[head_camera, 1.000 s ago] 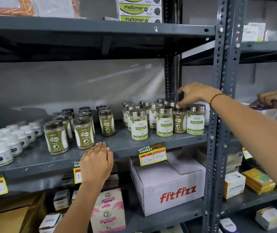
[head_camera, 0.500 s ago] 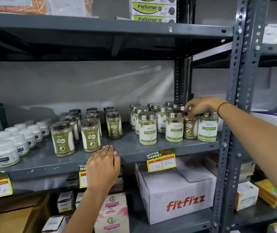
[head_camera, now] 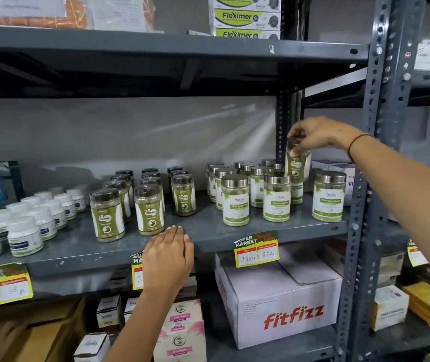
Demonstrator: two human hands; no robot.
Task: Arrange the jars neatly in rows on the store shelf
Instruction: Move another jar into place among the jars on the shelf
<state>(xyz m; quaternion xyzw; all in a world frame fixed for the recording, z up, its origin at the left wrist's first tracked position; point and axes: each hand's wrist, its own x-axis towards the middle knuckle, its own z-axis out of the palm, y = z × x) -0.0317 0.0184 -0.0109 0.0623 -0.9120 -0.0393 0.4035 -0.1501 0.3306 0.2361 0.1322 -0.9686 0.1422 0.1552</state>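
There, the right hand (head_camera: 323,137) pinched a dark-lidded jar (head_camera: 297,163) by its top, lifted above the steel-lidded jars (head_camera: 276,197) on the shelf (head_camera: 208,231); the left hand (head_camera: 169,254) lay flat, fingers together, on the shelf's edge.

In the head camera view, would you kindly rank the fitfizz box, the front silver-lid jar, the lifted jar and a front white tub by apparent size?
1. fitfizz box
2. front silver-lid jar
3. lifted jar, partly hidden by the right hand, so unsure
4. front white tub, nearer the camera, so also unsure
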